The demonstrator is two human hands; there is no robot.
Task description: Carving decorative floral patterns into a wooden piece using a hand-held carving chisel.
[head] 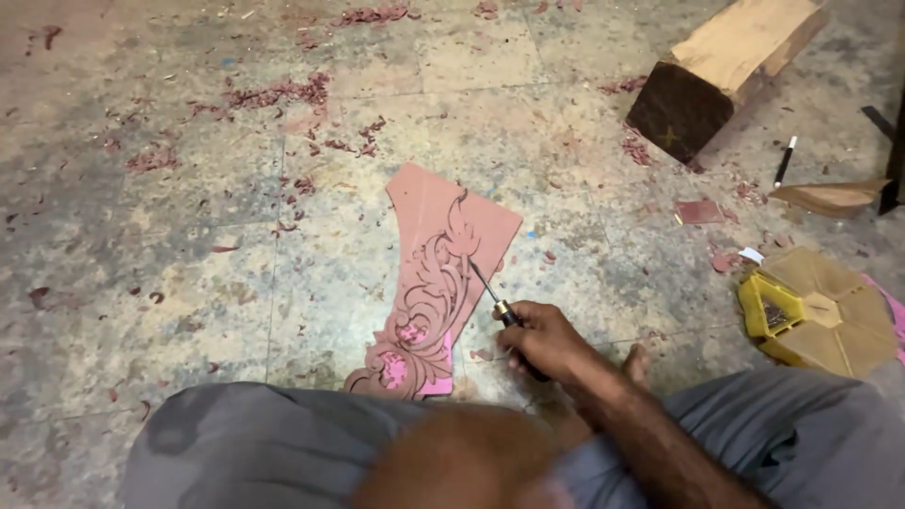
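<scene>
Head view shows a flat reddish-pink wooden panel [436, 283] lying on the speckled stone floor [170, 236], just in front of the person's knees in grey trousers [255, 443]. A scrolling leaf pattern is already cut along the panel's right and near part, from a leaf tip at the far end down to curls at the near end; the far left part of the panel is plain and flat, so by my judgement the carving is well on but not finished.

The right hand [547, 341] is clamped on the dark handle of a thin metal carving chisel [490, 290], whose tip rests on the pattern's right edge. The left hand is out of sight.

Reddish wood shavings [278, 92] lie scattered far left. A big rough timber block [726, 71] sits far right. To the right lies a yellow angular container under a tan cardboard piece [820, 311]; its contents cannot be made out.
</scene>
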